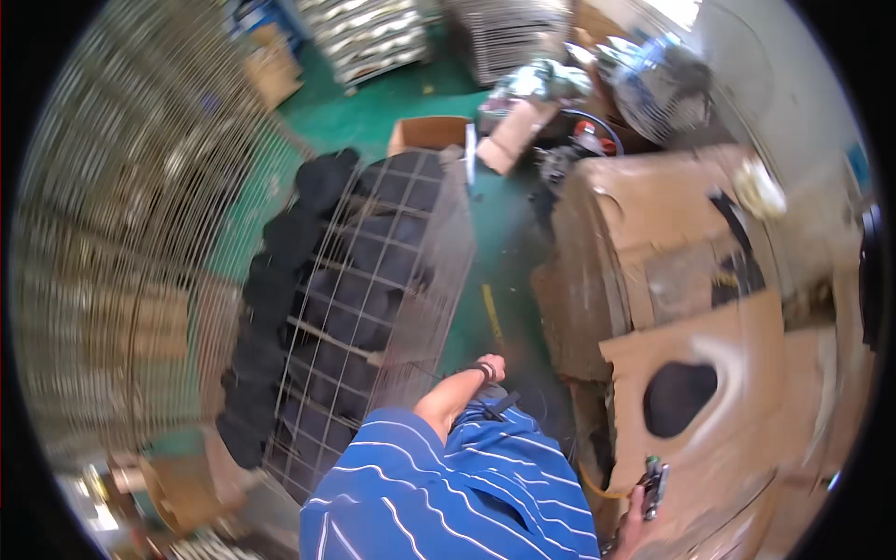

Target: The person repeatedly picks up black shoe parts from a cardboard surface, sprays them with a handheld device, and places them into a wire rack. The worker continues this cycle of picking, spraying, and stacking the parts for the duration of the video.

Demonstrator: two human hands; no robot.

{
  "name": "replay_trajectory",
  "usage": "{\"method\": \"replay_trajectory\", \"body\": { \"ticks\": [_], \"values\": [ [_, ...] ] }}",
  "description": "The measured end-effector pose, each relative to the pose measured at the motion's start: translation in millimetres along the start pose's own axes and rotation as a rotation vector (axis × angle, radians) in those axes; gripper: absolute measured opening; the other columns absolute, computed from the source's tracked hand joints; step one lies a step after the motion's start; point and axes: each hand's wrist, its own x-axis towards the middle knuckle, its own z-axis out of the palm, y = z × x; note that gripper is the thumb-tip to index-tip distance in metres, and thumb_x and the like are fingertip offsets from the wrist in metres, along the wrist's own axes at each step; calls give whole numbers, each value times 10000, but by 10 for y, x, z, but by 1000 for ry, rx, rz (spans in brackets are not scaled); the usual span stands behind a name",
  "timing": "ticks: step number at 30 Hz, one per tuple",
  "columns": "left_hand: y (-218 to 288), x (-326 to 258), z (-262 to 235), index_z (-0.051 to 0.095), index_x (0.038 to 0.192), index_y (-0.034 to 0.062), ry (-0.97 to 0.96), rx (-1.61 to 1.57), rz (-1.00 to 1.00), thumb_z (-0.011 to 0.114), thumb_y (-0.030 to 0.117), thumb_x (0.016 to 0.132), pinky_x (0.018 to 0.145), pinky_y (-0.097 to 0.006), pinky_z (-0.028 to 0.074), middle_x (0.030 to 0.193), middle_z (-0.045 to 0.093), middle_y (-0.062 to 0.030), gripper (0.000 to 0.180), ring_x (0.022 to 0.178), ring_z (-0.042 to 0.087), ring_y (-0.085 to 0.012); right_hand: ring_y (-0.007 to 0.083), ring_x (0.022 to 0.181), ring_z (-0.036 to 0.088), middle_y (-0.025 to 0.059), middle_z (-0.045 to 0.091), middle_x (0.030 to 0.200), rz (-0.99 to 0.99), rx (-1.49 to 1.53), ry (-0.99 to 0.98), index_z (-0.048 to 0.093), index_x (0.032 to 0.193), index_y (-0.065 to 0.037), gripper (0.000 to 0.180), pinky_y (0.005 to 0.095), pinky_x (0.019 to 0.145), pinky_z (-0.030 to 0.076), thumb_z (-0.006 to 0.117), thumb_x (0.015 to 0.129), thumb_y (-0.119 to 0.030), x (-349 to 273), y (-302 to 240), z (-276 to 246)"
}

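My left hand (493, 367), with a dark band at the wrist, is held in front of my striped blue shirt. Its fingers look curled in, slightly blurred, and nothing shows in them. At the lower right my right hand (632, 525) is closed around a small metal hand tool (656, 488) with a green end, over brown cardboard (728, 373). A yellow hose (594, 483) runs up to that hand. Just ahead of the tool, a dark, rounded flat piece (680, 399) lies on the cardboard.
To my left stands a wire cage (373, 243) with dark rounded pieces (271, 299) in and along it. Wire racks (121, 215) fill the far left. An open cardboard box (429, 133), a fan (661, 89) and stacked trays (364, 37) are farther off on the green floor (350, 121).
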Motion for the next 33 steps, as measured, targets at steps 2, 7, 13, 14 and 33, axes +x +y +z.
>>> {"method": "replay_trajectory", "body": {
  "ticks": [2,7,13,14,33],
  "values": [
    [-30,-205,210,764,1123,188,9,-130,-36,710,305,796,981,-447,544,1186,741,-108,352,1140,685,-328,102,762,526,6,616,885,16,-223,-156,666,1137,-2,237,247,677,406,703,957,-153,53,-204,109],
    [-375,-292,312,797,1046,185,136,-640,-187,677,279,780,985,-425,542,1086,758,-150,307,1096,704,-320,144,831,569,58,644,988,-278,-350,-421,618,1257,-8,320,276,737,454,662,978,-157,241,-884,761],
    [-1016,-119,534,776,1036,165,208,-795,-451,669,205,790,955,-439,553,1156,742,-149,271,1107,697,-328,195,913,620,120,678,1113,-475,-485,-652,560,1401,-15,429,311,809,511,614,1002,-163,290,-1391,1568],
    [-1097,-118,571,772,1042,167,186,-789,-450,666,193,792,963,-441,550,1165,739,-149,273,1116,693,-332,204,927,629,131,683,1134,-519,-502,-681,550,1425,-16,448,317,821,521,605,1006,-164,279,-1417,1671],
    [-1452,116,184,701,943,106,-230,-1230,-213,618,235,922,543,-366,521,758,661,-81,156,620,627,-208,332,889,688,203,698,1062,-350,-232,-214,579,1406,-30,576,385,815,533,726,849,-42,192,-593,740]
  ]
}}
